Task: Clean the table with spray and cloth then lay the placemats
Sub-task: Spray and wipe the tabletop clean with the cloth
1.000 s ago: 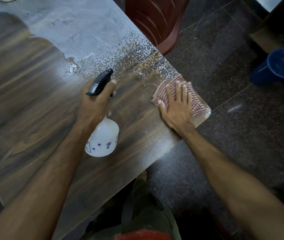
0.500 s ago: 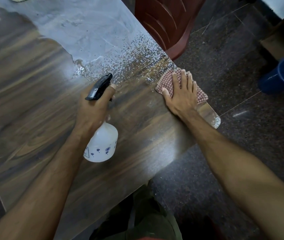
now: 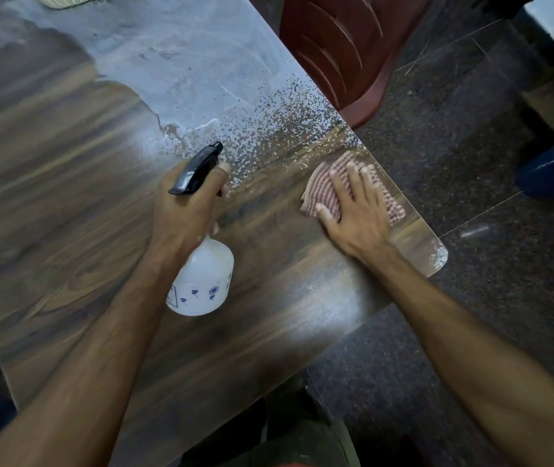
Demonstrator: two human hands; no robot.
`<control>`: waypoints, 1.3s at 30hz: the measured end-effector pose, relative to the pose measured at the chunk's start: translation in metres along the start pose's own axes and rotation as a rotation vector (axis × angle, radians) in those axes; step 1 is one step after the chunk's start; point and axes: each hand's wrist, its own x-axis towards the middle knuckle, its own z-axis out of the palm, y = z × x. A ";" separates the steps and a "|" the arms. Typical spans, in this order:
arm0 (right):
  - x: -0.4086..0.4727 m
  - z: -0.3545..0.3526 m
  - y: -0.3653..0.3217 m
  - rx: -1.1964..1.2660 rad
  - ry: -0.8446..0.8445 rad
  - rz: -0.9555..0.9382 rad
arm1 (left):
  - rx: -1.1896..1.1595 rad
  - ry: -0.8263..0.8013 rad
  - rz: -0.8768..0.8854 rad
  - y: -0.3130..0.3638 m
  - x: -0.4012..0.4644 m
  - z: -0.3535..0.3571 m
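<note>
Checked cloth (image 3: 329,183): flat near table (image 3: 66,197) right edge, at 3 o'clock of spray bottle (image 3: 203,281). Right hand (image 3: 356,214): fingers spread, pressing cloth. Left hand (image 3: 184,214): fingers curled round bottle neck. Droplets (image 3: 268,129) at 12 o'clock.

Dim indoor scene overall, with a broad pale sheen of cool light reflected across the far half of the wooden table (image 3: 66,183) and a smaller bright patch of glare near its near-right edge; dark speckled floor (image 3: 471,170) at right catching only one small highlight. Soft, faint shadows under the spray bottle (image 3: 203,281) and forearms; slight motion blur on the right hand (image 3: 356,214) and the checked cloth (image 3: 327,183). Wide-angle bowing of the table edges toward the frame borders, corners darker and softer.
</note>
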 end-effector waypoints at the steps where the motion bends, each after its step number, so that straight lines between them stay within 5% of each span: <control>1: 0.018 -0.003 0.001 0.001 0.024 0.033 | -0.007 0.004 0.004 0.000 0.000 -0.001; 7: 0.082 -0.012 -0.044 0.020 0.035 0.047 | 0.007 0.018 0.001 -0.007 0.002 -0.012; 14: 0.011 0.007 -0.064 0.006 -0.019 -0.193 | -0.037 0.024 -0.021 -0.005 0.005 -0.022; 23: 0.109 -0.015 -0.038 0.017 0.091 0.124 | -0.067 0.036 -0.024 -0.015 0.016 -0.044; 39: 0.027 0.018 -0.132 -0.120 0.013 -0.338 | -0.074 0.030 -0.055 -0.023 0.036 -0.084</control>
